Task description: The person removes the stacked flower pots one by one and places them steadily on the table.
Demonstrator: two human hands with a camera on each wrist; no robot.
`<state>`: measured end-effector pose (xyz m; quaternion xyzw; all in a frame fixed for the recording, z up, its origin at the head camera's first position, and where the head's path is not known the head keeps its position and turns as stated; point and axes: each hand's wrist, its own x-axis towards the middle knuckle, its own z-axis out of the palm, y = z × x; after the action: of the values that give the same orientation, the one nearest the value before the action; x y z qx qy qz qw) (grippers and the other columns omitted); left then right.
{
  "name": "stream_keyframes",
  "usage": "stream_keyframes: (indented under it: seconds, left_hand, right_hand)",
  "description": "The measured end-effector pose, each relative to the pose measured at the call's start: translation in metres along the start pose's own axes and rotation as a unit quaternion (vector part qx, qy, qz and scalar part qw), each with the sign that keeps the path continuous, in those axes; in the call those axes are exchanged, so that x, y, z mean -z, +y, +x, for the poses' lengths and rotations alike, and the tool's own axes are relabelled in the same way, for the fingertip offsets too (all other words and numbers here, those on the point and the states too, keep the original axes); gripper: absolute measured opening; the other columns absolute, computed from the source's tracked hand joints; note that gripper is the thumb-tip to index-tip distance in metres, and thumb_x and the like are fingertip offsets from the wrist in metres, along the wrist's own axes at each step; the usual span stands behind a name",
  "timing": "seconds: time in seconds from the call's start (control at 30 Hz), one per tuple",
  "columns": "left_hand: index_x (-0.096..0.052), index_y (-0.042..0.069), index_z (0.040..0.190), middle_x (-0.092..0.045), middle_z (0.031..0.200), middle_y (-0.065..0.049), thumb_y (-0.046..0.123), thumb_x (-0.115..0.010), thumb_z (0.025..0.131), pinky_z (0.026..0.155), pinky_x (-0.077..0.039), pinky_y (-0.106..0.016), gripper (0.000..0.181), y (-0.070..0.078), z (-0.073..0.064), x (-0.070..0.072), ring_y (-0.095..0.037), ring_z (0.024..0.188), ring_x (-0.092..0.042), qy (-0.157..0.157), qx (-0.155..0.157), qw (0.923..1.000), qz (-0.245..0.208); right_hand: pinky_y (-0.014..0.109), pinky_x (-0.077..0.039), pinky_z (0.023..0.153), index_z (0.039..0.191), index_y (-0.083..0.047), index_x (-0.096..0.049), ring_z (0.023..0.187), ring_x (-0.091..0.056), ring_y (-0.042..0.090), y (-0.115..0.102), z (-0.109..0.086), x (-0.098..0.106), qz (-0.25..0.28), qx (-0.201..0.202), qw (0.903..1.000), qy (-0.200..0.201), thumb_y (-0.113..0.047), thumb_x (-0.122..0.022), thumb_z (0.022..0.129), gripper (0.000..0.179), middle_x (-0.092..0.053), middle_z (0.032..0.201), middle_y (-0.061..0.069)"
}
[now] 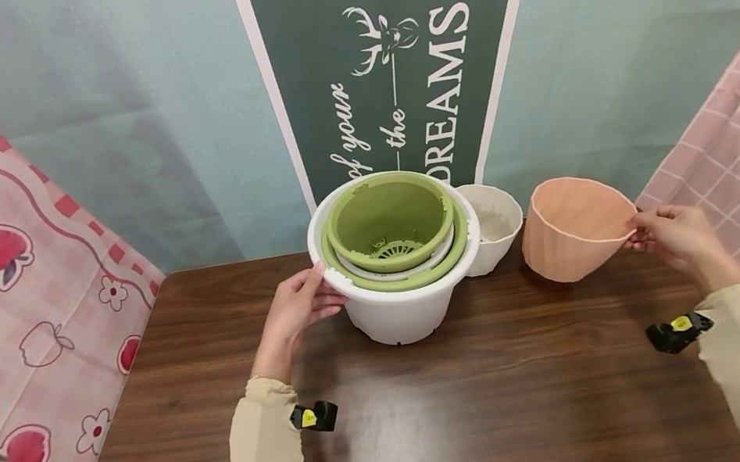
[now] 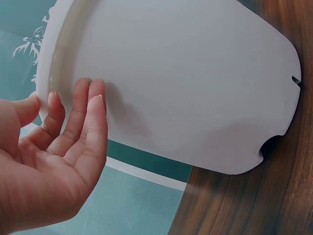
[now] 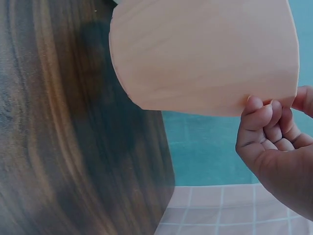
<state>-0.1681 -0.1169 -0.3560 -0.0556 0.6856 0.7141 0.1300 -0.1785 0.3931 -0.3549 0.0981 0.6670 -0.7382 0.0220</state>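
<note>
A large white flowerpot (image 1: 396, 314) stands on the table with smaller pots nested in it, the innermost a green flowerpot (image 1: 391, 216) with a slotted bottom. My left hand (image 1: 298, 304) pinches the white pot's rim at its left side, thumb on the rim and fingers underneath. In the left wrist view the fingertips lie right by the white wall (image 2: 195, 88). On the right, my right hand (image 1: 676, 239) pinches the rim of a peach flowerpot (image 1: 560, 248), which tilts slightly. The right wrist view shows curled fingers against the peach wall (image 3: 205, 58).
A small white faceted pot (image 1: 494, 233) stands between the two held pots, partly hidden by the large one. All are near the back edge of the brown wooden table (image 1: 440, 426). A printed curtain (image 1: 197, 113) hangs behind, with pink cloths (image 1: 21, 327) at the sides.
</note>
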Motion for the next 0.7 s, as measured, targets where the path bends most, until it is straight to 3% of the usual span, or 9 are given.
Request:
stream_keyframes:
  seconds: [0.5,0.7]
  left_hand:
    - [-0.052,-0.005,0.112,-0.064,0.077,-0.006,0.029,-0.042,0.098,0.068,-0.055,-0.031,0.038,0.001,0.001,-0.001,-0.019,0.075,-0.065,0.004,-0.003,0.9999,-0.013]
    - [-0.052,-0.005,0.113,-0.064,0.078,-0.007,0.029,-0.043,0.098,0.07,-0.055,-0.031,0.039,0.001,0.002,-0.001,-0.02,0.077,-0.065,0.006,-0.001,0.9999,-0.012]
  right_hand:
    - [0.022,-0.051,0.051,0.066,-0.009,-0.062,0.054,-0.059,0.012,0.02,0.007,0.002,-0.082,-0.019,0.9961,0.029,-0.002,-0.045,0.091,0.032,-0.059,0.061,0.002]
    - [0.022,-0.052,0.05,0.064,-0.01,-0.062,0.054,-0.06,0.012,0.025,0.011,0.004,-0.071,-0.023,0.9967,0.032,-0.002,-0.047,0.091,0.032,-0.059,0.06,0.002]
